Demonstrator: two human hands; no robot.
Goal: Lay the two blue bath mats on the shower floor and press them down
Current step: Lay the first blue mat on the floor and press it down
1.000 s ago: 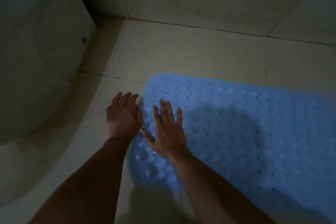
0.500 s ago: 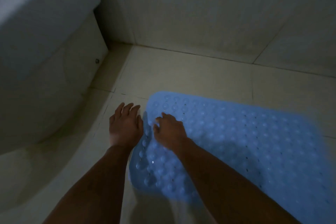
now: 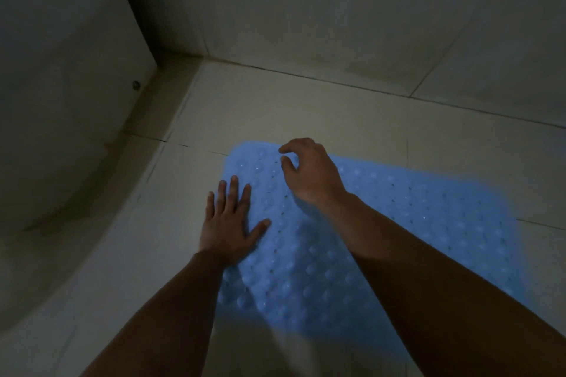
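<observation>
Fingers of the left hand (image 3: 228, 228) lie straight and spread, flat across the near-left edge of the blue bath mat (image 3: 398, 223), partly on the tiled shower floor (image 3: 291, 110). Fingers of the right hand (image 3: 309, 173) are loosely curled above the mat's far-left corner; whether they pinch it cannot be told. The mat lies flat on the floor, bubbled and perforated. It is probably light, limp and rubbery; edges and corners offer the best hold, flat palms the best pressure.
</observation>
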